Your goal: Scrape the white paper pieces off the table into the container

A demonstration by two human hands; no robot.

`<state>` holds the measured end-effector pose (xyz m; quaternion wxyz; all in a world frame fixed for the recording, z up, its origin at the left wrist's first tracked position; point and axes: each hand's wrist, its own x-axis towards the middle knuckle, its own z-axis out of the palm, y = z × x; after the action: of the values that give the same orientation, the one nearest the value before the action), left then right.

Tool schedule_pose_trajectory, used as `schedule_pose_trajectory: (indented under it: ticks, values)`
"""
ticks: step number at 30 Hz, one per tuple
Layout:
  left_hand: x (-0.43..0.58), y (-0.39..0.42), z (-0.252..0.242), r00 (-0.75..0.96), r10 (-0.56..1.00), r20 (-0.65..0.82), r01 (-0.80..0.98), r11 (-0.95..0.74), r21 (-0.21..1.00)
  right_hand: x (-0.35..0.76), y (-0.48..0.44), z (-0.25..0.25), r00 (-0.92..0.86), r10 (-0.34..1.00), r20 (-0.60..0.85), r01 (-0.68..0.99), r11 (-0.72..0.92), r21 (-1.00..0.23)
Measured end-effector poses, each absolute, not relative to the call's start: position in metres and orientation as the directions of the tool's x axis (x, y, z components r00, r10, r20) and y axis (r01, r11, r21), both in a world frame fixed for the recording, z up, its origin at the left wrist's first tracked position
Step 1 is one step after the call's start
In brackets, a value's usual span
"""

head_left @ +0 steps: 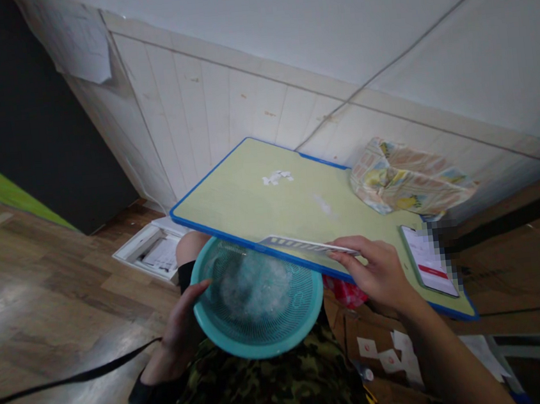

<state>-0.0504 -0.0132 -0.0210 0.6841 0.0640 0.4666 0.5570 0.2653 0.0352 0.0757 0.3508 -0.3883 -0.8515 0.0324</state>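
A single view, from a camera worn on the person's head, looked forward and steeply down over a camouflage-patterned lap (265, 392). From close above, it faced the near edge of the counter (230, 190), with a turquoise basket (261, 349) at that edge, low in the middle. Beyond the far edge rose a white wall (281, 33). Wooden floor (22, 234) showed past the left end, and the edges ran aslant.

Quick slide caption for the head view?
Left hand on a turquoise basket, right hand holding a flat pale strip at the edge of a table.
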Motion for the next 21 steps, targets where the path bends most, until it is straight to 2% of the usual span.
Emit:
schedule_pose_trajectory:
  ticks: [3,5,8,11,13,15,18,21]
  values:
    - [-0.050,-0.013,-0.020,-0.039,0.809,-0.587,-0.700,0.396,0.594,0.272,0.030,0.076,-0.403,0.718,0.568,0.679,0.651,-0.341]
    - [-0.049,-0.012,-0.019,-0.042,0.798,-0.601,-0.700,0.406,0.588,0.283,0.029,0.074,-0.309,0.735,0.603,0.738,0.585,-0.335]
    - [-0.044,-0.010,-0.017,-0.053,0.775,-0.630,-0.703,0.420,0.575,0.311,0.030,0.067,-0.080,0.705,0.704,0.844,0.423,-0.328]
    - [-0.035,-0.009,-0.017,-0.030,0.753,-0.658,-0.698,0.455,0.552,0.338,0.036,0.056,0.100,0.661,0.743,0.930,0.203,-0.306]
    - [-0.028,-0.010,-0.017,-0.006,0.745,-0.667,-0.683,0.484,0.547,0.351,0.040,0.048,0.119,0.668,0.734,0.960,0.113,-0.258]
    - [-0.020,-0.011,-0.017,0.028,0.740,-0.672,-0.670,0.513,0.537,0.357,0.042,0.042,0.096,0.694,0.714,0.972,0.090,-0.217]
    - [-0.010,-0.014,-0.015,0.080,0.728,-0.681,-0.675,0.543,0.501,0.356,0.040,0.040,0.064,0.720,0.691,0.972,0.112,-0.207]
    - [-0.001,-0.016,-0.014,0.089,0.715,-0.694,-0.650,0.569,0.503,0.349,0.035,0.042,0.032,0.733,0.679,0.951,0.187,-0.246]
